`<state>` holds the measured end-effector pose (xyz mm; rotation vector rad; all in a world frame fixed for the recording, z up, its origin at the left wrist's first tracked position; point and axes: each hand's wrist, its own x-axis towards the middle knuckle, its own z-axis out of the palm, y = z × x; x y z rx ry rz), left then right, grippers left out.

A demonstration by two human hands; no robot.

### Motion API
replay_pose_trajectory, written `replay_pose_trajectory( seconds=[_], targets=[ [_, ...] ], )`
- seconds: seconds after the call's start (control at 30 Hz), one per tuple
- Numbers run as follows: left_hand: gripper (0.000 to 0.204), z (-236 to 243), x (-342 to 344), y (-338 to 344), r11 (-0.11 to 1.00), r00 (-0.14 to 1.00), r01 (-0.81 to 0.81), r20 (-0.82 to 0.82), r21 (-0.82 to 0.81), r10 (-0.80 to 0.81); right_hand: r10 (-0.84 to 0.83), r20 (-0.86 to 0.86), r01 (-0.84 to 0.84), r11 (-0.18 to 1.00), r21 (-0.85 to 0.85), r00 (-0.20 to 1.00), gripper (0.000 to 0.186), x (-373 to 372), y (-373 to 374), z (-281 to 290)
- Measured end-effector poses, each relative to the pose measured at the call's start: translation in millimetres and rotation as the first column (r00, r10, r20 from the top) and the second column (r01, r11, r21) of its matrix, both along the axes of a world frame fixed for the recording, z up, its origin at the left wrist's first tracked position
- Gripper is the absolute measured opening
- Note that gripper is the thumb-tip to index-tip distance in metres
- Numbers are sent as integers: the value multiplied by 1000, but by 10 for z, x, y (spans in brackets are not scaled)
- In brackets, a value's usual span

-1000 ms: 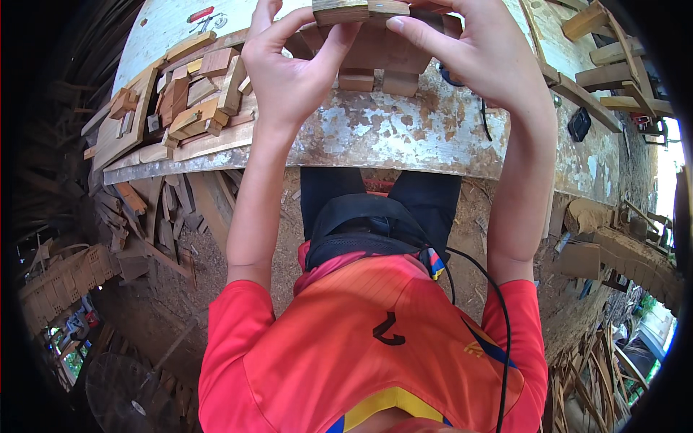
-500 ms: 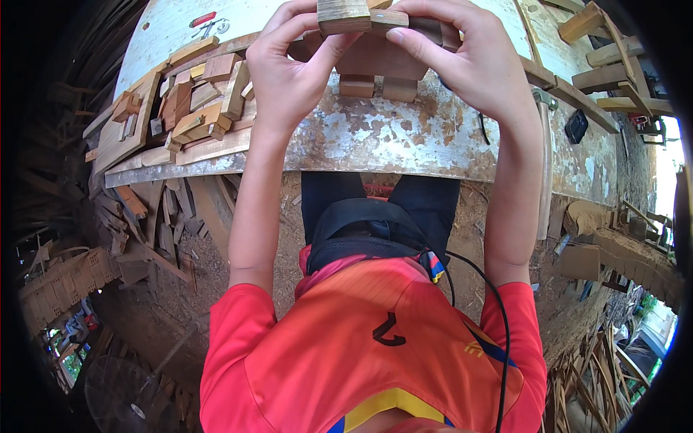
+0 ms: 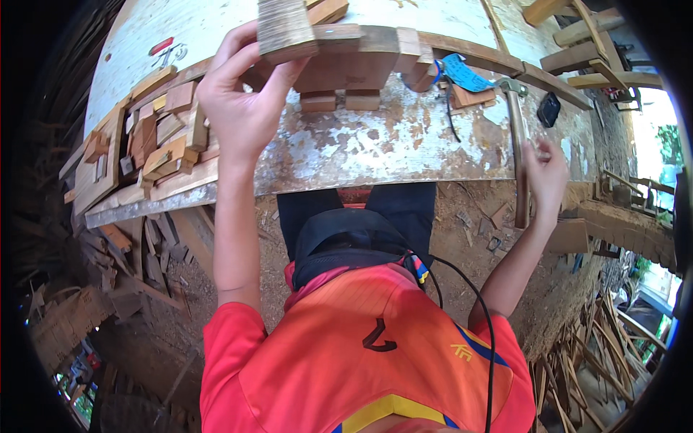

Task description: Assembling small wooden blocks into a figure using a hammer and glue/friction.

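Note:
My left hand (image 3: 242, 101) is closed around a pale, rough-grained wooden block (image 3: 285, 29) at the left end of a brown wooden assembly (image 3: 346, 68). Two small blocks (image 3: 362, 99) show beneath that assembly on the worktable (image 3: 404, 148). My right hand (image 3: 546, 177) is just right of a hammer (image 3: 516, 130), beside its wooden handle. Its fingers are loosely curled and apart, with nothing seen in them. The hammer lies with its head on the table and its handle end past the front edge.
Wooden pieces (image 3: 170, 137) are piled at the table's left. A blue strip (image 3: 468, 74) lies on a small wood piece right of the assembly. A black case-like object (image 3: 548, 110) is beyond the hammer. A red-handled tool (image 3: 161, 46) lies far left. Wooden frames (image 3: 585, 50) stand far right.
My right hand has let go of the wooden assembly and moved right and nearer to me, beside the hammer handle. My left hand stays on the block. The view has shifted to the right.

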<state>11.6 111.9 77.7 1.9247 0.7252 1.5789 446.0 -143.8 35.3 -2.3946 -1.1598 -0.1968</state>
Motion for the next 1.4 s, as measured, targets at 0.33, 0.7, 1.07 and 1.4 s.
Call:
replay_pose_trajectory(
  seconds=[0.33,0.7,1.07,1.4],
  targets=[
    [27,-8,18,59,996,1000,12,6,84,-13,-45,-171,10,980,-200,984,52,-43,-275,-187],
    [28,20,-8,-5,996,996,65,-53,-60,-69,534,-631,26,751,659,563,80,-941,-253,787],
    [25,62,93,-138,998,998,-58,1,-15,58,625,-779,-113,772,626,-46,79,-2017,232,1360],
    [24,41,137,-207,991,992,-126,9,-52,127,703,-702,-213,672,709,-117,88,-2327,497,1929]
  ],
)
